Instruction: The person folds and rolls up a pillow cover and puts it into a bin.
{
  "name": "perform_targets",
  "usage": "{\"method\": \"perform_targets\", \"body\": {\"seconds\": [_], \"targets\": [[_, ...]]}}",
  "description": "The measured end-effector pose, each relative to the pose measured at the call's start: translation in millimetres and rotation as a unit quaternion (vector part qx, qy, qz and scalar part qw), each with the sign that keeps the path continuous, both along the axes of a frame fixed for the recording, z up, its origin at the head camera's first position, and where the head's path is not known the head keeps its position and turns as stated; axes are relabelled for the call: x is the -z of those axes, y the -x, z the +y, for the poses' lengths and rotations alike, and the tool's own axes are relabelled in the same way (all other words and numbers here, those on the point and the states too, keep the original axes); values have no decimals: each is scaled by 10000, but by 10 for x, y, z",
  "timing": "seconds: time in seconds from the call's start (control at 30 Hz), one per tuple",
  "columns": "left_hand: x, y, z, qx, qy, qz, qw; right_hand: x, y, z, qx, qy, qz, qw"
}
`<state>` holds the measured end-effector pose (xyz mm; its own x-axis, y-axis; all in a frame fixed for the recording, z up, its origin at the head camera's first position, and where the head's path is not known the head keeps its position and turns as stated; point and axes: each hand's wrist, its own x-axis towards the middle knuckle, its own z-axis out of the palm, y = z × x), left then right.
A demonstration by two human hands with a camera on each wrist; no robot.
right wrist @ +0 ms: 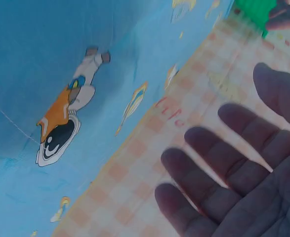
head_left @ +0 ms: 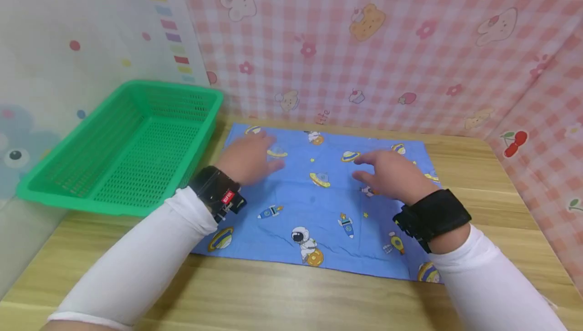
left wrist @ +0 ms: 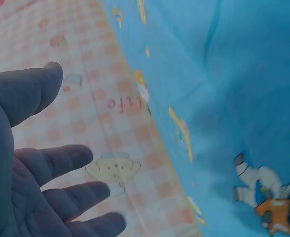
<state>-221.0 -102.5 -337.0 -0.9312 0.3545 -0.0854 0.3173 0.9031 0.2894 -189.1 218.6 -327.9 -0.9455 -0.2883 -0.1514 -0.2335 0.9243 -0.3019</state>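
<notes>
A blue cloth (head_left: 291, 194) printed with astronauts, rockets and planets lies spread flat on the wooden table, with faint creases across it. Over its left part is my left hand (head_left: 248, 156), fingers loosely extended and holding nothing. My right hand (head_left: 393, 174) hovers above the right part, thumb and fingers apart, also with nothing in it. In the left wrist view the left hand's spread fingers (left wrist: 68, 202) show beside the cloth (left wrist: 233, 98). The right wrist view has the right palm (right wrist: 263, 207) facing the camera, its fingers relaxed.
A green plastic basket (head_left: 150, 138) with slotted walls stands at the table's left, close to the cloth's left edge. Behind the table rises a wall with pink checks (head_left: 328, 57); another wall borders the left side. Bare wood (head_left: 255, 295) shows along the front.
</notes>
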Motion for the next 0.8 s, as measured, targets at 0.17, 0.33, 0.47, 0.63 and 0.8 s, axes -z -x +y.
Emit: {"method": "perform_targets", "body": {"seconds": [0.17, 0.33, 0.47, 0.63, 0.8], "targets": [[27, -170, -47, 340, 129, -231, 9991, 3, -169, -71, -695, -222, 137, 9972], [71, -362, -84, 608, 320, -225, 9974, 83, -327, -148, -1307, -356, 171, 9906], [130, -518, -49, 918, 523, -173, 9943, 158, -435, -220, -1680, -388, 54, 9850], [218, -679, 28, 1305, 621, -364, 9888, 207, -559, -304, -2006, -519, -67, 9783], [300, -766, 59, 1462, 943, -495, 9835, 241, -676, -373, -2140, -602, -447, 9740]]}}
